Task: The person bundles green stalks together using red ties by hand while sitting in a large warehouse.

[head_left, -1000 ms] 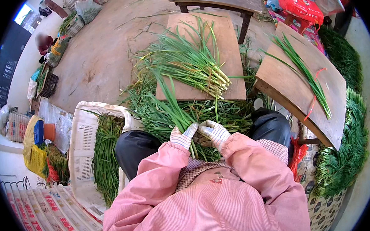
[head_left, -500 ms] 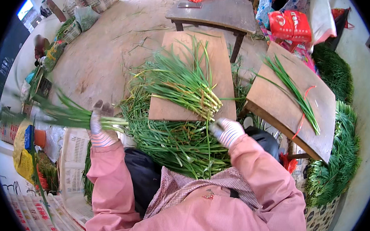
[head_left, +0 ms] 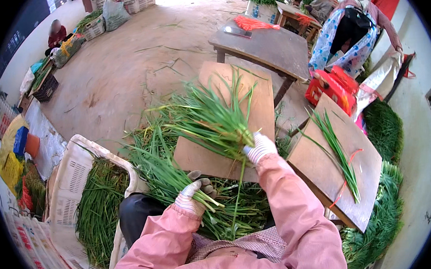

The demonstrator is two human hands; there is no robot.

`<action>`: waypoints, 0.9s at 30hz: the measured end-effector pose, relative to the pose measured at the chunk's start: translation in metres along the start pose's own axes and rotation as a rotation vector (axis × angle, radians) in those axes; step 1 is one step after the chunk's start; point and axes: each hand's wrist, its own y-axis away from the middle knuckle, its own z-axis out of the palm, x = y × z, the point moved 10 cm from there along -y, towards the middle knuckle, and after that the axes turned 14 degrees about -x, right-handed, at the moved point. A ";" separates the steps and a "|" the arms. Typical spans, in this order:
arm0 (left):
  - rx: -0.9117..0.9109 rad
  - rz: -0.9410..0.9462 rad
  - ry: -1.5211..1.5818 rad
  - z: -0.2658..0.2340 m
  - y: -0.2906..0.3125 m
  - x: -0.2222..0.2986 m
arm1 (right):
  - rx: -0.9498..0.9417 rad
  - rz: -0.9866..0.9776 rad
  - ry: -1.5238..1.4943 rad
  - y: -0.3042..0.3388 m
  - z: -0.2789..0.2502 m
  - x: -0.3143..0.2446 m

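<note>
Your left hand [head_left: 193,196] grips the smaller bunch [head_left: 166,173] near its pale ends; a slack grip could shed stalks. Your right hand [head_left: 262,147] is closed around the base of the larger bunch [head_left: 218,117], over the board [head_left: 202,164]; uneven pressure could splay it. One long stalk [head_left: 239,192] crosses the heap [head_left: 252,206] below; snagging could disturb either.
</note>
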 end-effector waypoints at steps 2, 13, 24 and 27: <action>-0.019 0.085 -0.036 -0.003 -0.004 0.017 | 0.238 -0.117 -0.007 0.009 -0.050 -0.010; -0.186 0.261 -0.060 0.012 0.002 0.066 | -0.274 -0.317 -0.089 0.016 0.069 0.044; -0.268 0.279 0.045 0.046 0.018 0.119 | 0.076 -0.264 -0.414 0.059 -0.053 0.032; -0.190 0.076 0.301 0.035 0.007 0.062 | 0.029 -0.342 0.104 0.060 -0.027 0.005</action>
